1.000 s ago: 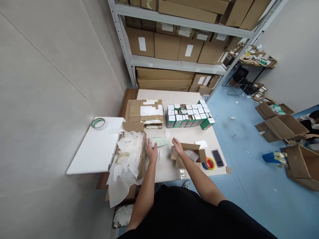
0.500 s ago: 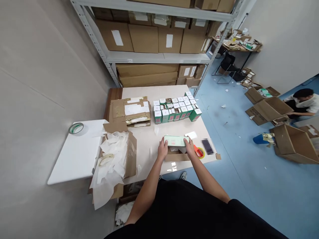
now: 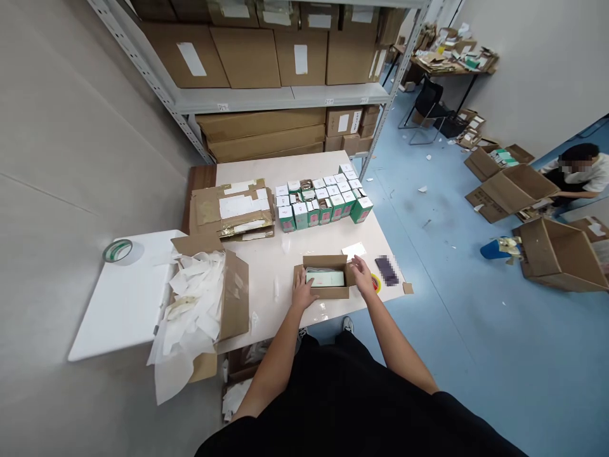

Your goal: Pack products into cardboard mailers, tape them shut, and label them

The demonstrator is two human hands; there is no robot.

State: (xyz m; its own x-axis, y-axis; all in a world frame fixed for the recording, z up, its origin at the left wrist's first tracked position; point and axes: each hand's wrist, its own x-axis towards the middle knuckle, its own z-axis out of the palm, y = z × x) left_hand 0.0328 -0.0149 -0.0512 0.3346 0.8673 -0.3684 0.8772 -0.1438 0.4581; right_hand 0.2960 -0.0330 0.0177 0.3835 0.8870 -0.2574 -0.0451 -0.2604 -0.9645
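Observation:
A small brown carton stands on the table with its top flaps raised. Inside it lies a long pale green box, with some clear plastic behind it. At the carton's left end is my left hand, its fingers stretched over the wall and the thumb reaching toward the green box. My right hand is at the right end flap, fingers slightly apart and touching or very near the flap. Just beyond that hand, a yellow tape roll is partly hidden.
Rows of green-and-white boxes fill the table's back right, beside flattened cardboard. A carton of white paper stands left, near green tape. A white card and blurred dark object lie right. A person crouches among cartons.
The pale green box has gone down from between both hands into the brown carton. My hands have let go of it and moved to the carton's two ends.

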